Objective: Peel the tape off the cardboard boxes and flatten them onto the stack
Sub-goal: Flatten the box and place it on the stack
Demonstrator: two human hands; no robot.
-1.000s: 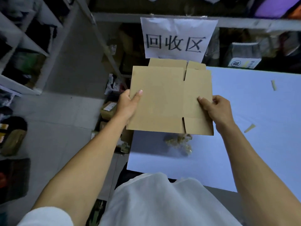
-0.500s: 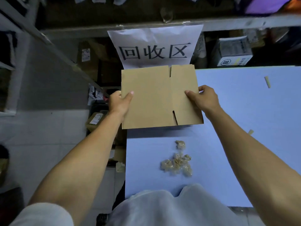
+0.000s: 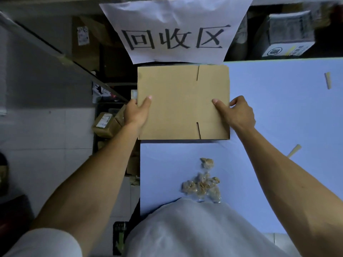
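Observation:
A flattened brown cardboard box point(image 3: 178, 101) lies flat at the far left corner of the blue table point(image 3: 278, 127), just below a white paper sign point(image 3: 174, 28). My left hand point(image 3: 137, 112) grips its left edge, thumb on top. My right hand point(image 3: 237, 114) grips its right edge, thumb on the top face and fingers curled at the side. I cannot tell whether other cardboard lies under it. A heap of crumpled peeled tape point(image 3: 202, 184) sits on the table close to my body.
Two loose tape strips point(image 3: 328, 80) point(image 3: 294, 150) lie on the table's right part. Parcels point(image 3: 105, 123) and clutter fill the floor gap left of the table. A shelf post point(image 3: 61, 52) slants at left. A wrapped package point(image 3: 291, 34) sits behind the table.
Both hands carried the flattened box away from me and lowered it towards the table's far left corner under the sign. The tape heap came into full view.

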